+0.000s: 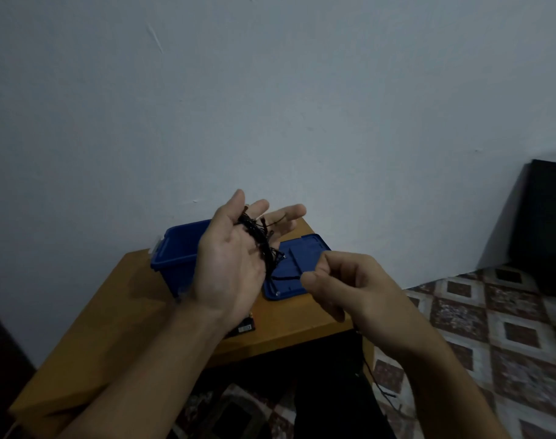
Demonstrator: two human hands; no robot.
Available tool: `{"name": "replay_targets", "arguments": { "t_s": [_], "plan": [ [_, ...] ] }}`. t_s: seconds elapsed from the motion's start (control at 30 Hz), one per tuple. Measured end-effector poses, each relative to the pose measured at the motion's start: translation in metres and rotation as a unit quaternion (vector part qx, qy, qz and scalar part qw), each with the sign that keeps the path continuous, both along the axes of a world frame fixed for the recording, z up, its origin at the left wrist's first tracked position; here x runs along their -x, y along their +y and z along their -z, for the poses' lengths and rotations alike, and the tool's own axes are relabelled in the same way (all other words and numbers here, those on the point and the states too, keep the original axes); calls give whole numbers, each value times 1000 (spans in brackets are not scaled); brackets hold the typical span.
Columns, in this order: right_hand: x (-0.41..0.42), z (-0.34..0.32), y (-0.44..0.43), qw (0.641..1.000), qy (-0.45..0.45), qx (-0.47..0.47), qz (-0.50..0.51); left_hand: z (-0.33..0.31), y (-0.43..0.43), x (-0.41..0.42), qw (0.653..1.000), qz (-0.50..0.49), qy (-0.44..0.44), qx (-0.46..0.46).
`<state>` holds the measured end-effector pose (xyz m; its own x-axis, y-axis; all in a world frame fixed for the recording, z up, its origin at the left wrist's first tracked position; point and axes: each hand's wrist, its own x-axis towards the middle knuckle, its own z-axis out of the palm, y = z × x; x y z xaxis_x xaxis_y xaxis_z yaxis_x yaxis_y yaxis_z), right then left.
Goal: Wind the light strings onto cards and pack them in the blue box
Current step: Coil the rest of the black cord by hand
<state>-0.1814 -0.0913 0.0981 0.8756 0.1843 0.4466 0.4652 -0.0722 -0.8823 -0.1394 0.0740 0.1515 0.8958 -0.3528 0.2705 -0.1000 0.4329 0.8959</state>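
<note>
The black light string (261, 240) is bunched in loose loops across the palm and fingers of the left hand (230, 264), which is raised palm-up with its fingers stretched out, thumb upright, not clenched around the coil. One strand runs from the bundle to the right hand (343, 280), whose curled fingers and thumb pinch it; more of the string hangs below that wrist and trails onto the floor (498, 331), a pattern of dark diamonds on pale tiles

Behind the left hand the blue box (175, 258) stands open on the orange-brown table (127, 312); the hand and wrist cover the box's right side, so its inside is not readable. Its blue lid (302, 258) lies flat on the table just beside the box, partly hidden by both hands and the hanging loops. A small black item (247, 327) with a pale label peeks out under the left wrist, mostly hidden. The table is set against a pale wall (302, 106), and a dark panel (545, 223) leans at the far right
</note>
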Motion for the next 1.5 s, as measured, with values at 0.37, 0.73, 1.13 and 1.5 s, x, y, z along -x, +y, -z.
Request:
{"name": "replay_targets", "arguments": {
  "t_s": [0.37,0.73,1.13,1.5],
  "plan": [
    [-1,-2,-2,994,5,-107,29,3,0,-8,992,19,0,-121],
    [7,-10,-2,991,-43,-125,12,12,0,-5,925,74,26,-372],
    [-2,-1,-1,993,-53,-58,85,13,5,-3,901,205,15,-381],
    [-6,2,-1,997,-15,-8,81,11,7,-8,914,336,37,-225]
  ]
}}
